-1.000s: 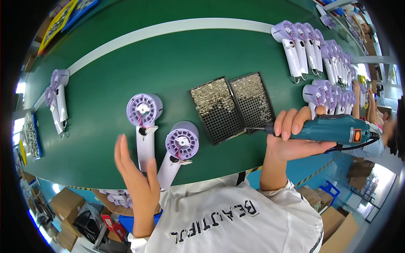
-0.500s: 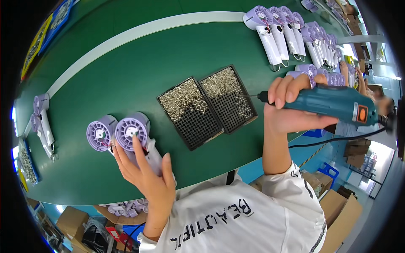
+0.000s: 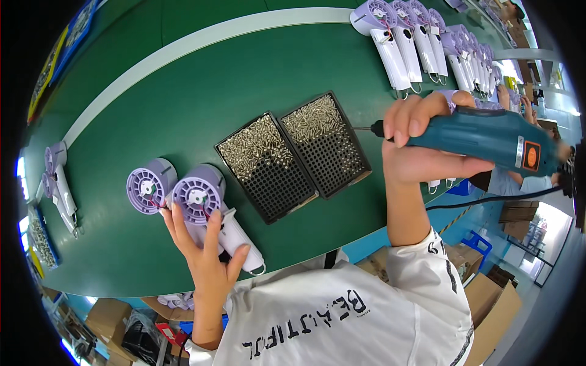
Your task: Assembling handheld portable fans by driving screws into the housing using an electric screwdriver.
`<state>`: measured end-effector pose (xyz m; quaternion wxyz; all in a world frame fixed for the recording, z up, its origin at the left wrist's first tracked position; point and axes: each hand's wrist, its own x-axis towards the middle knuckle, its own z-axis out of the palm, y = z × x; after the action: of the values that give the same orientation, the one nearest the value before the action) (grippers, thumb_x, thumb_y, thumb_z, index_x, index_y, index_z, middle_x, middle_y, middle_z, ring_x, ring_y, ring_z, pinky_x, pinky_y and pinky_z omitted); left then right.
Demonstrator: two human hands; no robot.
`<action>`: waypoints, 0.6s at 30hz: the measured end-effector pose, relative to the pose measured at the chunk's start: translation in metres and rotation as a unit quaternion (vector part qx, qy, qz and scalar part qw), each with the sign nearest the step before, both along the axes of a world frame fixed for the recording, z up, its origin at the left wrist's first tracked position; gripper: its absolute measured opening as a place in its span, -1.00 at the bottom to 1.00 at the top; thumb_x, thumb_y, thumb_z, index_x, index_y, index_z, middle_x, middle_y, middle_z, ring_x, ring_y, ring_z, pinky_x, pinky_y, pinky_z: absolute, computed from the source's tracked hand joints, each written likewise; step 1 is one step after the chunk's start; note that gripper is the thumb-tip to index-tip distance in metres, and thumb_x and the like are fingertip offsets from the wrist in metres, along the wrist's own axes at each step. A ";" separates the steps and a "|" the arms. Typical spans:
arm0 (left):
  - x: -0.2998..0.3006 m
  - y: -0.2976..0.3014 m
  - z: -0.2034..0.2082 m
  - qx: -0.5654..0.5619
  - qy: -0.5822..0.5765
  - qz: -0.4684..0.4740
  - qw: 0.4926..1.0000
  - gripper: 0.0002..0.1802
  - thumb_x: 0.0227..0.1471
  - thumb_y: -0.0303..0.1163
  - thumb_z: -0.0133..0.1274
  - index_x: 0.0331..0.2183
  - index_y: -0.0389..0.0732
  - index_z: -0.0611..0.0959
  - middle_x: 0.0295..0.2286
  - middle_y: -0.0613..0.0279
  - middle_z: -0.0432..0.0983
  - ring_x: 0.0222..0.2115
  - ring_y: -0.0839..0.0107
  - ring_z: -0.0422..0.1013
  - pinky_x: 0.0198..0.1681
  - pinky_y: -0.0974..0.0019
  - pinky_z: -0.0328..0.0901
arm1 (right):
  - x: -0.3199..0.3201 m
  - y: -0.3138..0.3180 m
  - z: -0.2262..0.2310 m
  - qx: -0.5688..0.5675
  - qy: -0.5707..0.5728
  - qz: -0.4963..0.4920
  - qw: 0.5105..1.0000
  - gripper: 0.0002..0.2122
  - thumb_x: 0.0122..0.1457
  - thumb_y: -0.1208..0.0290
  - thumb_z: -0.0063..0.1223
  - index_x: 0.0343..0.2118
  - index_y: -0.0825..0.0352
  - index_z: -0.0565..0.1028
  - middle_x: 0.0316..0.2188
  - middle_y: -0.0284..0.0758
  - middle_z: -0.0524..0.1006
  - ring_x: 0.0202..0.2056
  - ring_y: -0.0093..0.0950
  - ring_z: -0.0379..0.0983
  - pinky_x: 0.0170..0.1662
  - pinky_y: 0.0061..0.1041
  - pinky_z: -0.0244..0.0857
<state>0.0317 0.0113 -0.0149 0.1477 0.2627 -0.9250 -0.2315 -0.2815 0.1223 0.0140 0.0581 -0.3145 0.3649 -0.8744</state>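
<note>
My right hand [image 3: 421,137] is wrapped round a teal electric screwdriver [image 3: 476,140], its thin bit pointing left beside the two screw trays. Two lilac-and-white handheld fans lie side by side at the left. My left hand [image 3: 207,262] rests across their handles with fingers spread, its fingertips just below the round heads. The right fan [image 3: 198,195] shows its open grille, white hub and white handle. The left fan [image 3: 149,189] has its handle mostly hidden by my fingers. Small silver screws fill the upper parts of the left tray [image 3: 287,201] and the right tray [image 3: 336,177].
Rows of similar fans [image 3: 403,46] lie at the far right, and a few more [image 3: 58,177] at the left edge. A pale strip [image 3: 201,39] curves across the green table [image 3: 183,110]. The screwdriver's black cord [image 3: 488,200] runs to the right. Cardboard boxes [image 3: 494,311] stand below.
My left hand has slid down off the right fan's head, uncovering more of its white handle. The right fan looks slightly turned. My right hand keeps the screwdriver near the trays.
</note>
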 end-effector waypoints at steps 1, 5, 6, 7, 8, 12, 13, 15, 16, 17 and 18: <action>0.001 -0.005 0.002 -0.009 -0.017 -0.012 1.000 -0.36 -0.04 -0.04 0.21 0.06 -0.11 0.53 0.26 -0.24 -0.12 0.26 -0.42 -0.25 0.22 -0.32 -0.13 | -0.003 0.004 0.000 0.012 -0.010 -0.011 1.000 -0.07 -0.10 -0.66 -0.54 -0.06 0.21 0.27 -0.71 -0.38 0.32 -0.80 -0.54 0.18 -0.73 -0.52 0.14; -0.020 -0.019 0.029 -0.046 -0.005 -0.003 0.999 -0.37 -0.12 -0.34 0.12 0.07 -0.23 0.47 0.22 -0.16 0.09 0.25 -0.33 -0.15 0.21 -0.27 -0.09 | -0.008 0.013 0.002 0.006 -0.030 -0.035 0.999 -0.11 -0.07 -0.65 -0.58 -0.07 0.16 0.30 -0.71 -0.42 0.31 -0.80 -0.57 0.18 -0.74 -0.53 0.12; -0.025 -0.016 0.036 -0.057 0.015 -0.005 0.998 -0.37 -0.13 -0.34 0.11 0.06 -0.26 0.48 0.21 -0.17 0.11 0.24 -0.33 -0.13 0.20 -0.26 -0.08 | -0.010 0.014 0.002 0.002 -0.030 -0.036 0.999 -0.11 -0.07 -0.65 -0.58 -0.07 0.16 0.30 -0.71 -0.42 0.31 -0.80 -0.57 0.18 -0.74 -0.53 0.12; -0.030 -0.012 0.043 -0.067 0.035 -0.009 0.997 -0.38 -0.14 -0.35 0.09 0.04 -0.28 0.48 0.20 -0.17 0.13 0.23 -0.33 -0.11 0.20 -0.26 -0.07 | -0.009 0.014 0.003 0.002 -0.032 -0.034 0.999 -0.11 -0.06 -0.64 -0.58 -0.07 0.16 0.30 -0.71 -0.42 0.31 -0.80 -0.57 0.18 -0.74 -0.54 0.12; -0.041 -0.004 0.053 -0.069 0.041 -0.049 0.996 -0.38 -0.15 -0.36 0.08 0.04 -0.29 0.48 0.16 -0.14 0.21 0.20 -0.30 0.00 0.19 -0.26 -0.05 | -0.007 0.013 0.002 0.001 -0.037 -0.028 0.999 -0.12 -0.06 -0.64 -0.58 -0.07 0.16 0.30 -0.71 -0.43 0.30 -0.80 -0.57 0.17 -0.74 -0.54 0.12; -0.126 0.008 0.075 0.000 -0.069 -0.334 0.940 -0.27 0.01 -0.02 0.10 0.12 -0.27 0.42 0.16 0.10 0.27 0.24 0.18 0.11 0.30 -0.10 -0.13 | -0.009 0.021 -0.002 -0.020 -0.049 -0.034 0.998 -0.12 -0.04 -0.63 -0.58 -0.06 0.17 0.30 -0.72 -0.43 0.30 -0.80 -0.58 0.17 -0.74 -0.55 0.11; -0.141 0.010 0.065 -0.019 -0.077 -0.351 0.933 -0.27 0.04 0.01 0.06 0.13 -0.27 0.41 0.17 0.12 0.26 0.25 0.20 0.11 0.31 -0.06 -0.13 | -0.010 0.025 -0.001 -0.016 -0.039 -0.042 0.998 -0.12 -0.04 -0.63 -0.58 -0.06 0.17 0.30 -0.71 -0.43 0.29 -0.80 -0.59 0.18 -0.74 -0.56 0.11; -0.160 0.007 0.040 -0.078 -0.103 -0.367 0.921 -0.24 0.11 0.10 -0.05 0.16 -0.28 0.37 0.20 0.15 0.22 0.25 0.28 0.08 0.34 0.04 -0.15 | -0.009 0.029 -0.002 -0.025 -0.031 -0.043 0.998 -0.13 -0.02 -0.62 -0.56 -0.04 0.17 0.30 -0.70 -0.44 0.30 -0.78 -0.60 0.19 -0.73 -0.56 0.12; -0.165 0.005 0.035 -0.084 -0.109 -0.372 0.918 -0.24 0.11 0.10 -0.05 0.16 -0.28 0.37 0.20 0.15 0.22 0.25 0.28 0.08 0.34 0.04 -0.15 | -0.007 0.032 0.000 -0.033 -0.035 -0.048 0.998 -0.13 -0.02 -0.62 -0.56 -0.04 0.17 0.30 -0.70 -0.44 0.30 -0.78 -0.60 0.19 -0.73 -0.56 0.12; -0.168 0.002 0.031 -0.089 -0.105 -0.380 0.915 -0.21 0.10 0.11 -0.05 0.17 -0.28 0.35 0.21 0.15 0.20 0.25 0.29 0.08 0.34 0.05 -0.16 | -0.006 0.035 0.004 -0.036 -0.049 -0.048 0.997 -0.13 -0.02 -0.62 -0.55 -0.04 0.17 0.30 -0.69 -0.43 0.31 -0.78 -0.60 0.18 -0.73 -0.55 0.13; -0.170 -0.001 0.029 -0.093 -0.103 -0.387 0.911 -0.19 0.10 0.12 -0.04 0.18 -0.29 0.33 0.22 0.15 0.19 0.26 0.30 0.07 0.35 0.05 -0.18 | -0.006 0.037 0.006 -0.039 -0.065 -0.047 0.996 -0.13 -0.02 -0.61 -0.54 -0.04 0.17 0.30 -0.69 -0.43 0.31 -0.78 -0.60 0.18 -0.73 -0.55 0.13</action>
<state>-0.1382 0.0099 0.0142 -0.0264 -0.1086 -0.9815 -0.1554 -0.2873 0.1596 0.0201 0.0282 -0.2411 0.3409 -0.9082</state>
